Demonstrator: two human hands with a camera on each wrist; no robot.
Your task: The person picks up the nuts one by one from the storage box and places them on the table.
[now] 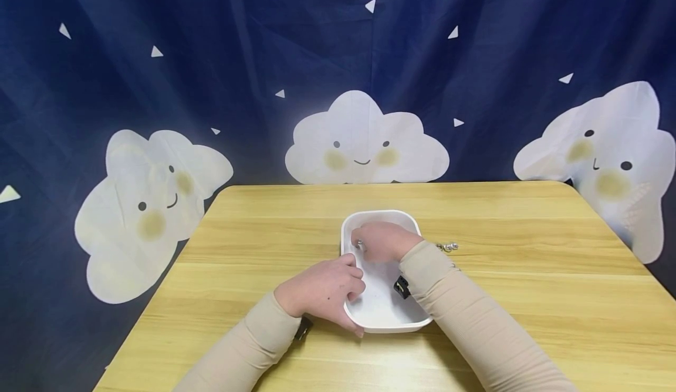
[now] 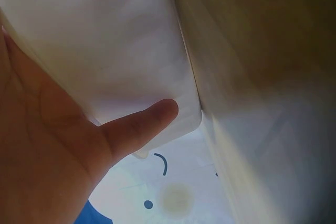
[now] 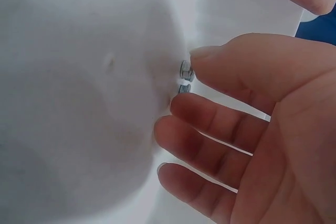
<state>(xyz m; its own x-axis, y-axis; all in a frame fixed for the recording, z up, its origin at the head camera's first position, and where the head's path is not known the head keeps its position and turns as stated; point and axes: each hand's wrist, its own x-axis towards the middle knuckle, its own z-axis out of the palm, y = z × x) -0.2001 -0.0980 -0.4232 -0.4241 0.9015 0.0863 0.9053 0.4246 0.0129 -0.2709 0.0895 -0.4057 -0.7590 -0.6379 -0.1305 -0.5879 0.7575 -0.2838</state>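
A white plastic tray (image 1: 388, 316) with raised walls and rounded corners sits on the wooden table. My left hand (image 1: 327, 289) grips its near left side, fingers curled over the rim and thumb on the outer wall, as the left wrist view shows (image 2: 131, 129). Inside the tray, toward its far left, is my right hand (image 1: 384, 242). In the right wrist view, small metal nuts (image 3: 186, 70) are between the tips of that hand's thumb and index finger (image 3: 223, 111), by the tray wall. The other fingers are loosely bent.
Just right of the tray, partly behind the right sleeve, several small metal nuts (image 1: 447, 247) lie on the table (image 1: 528, 227). A dark blue curtain (image 1: 253, 40) with white cloud prints hangs behind the table's far edge.
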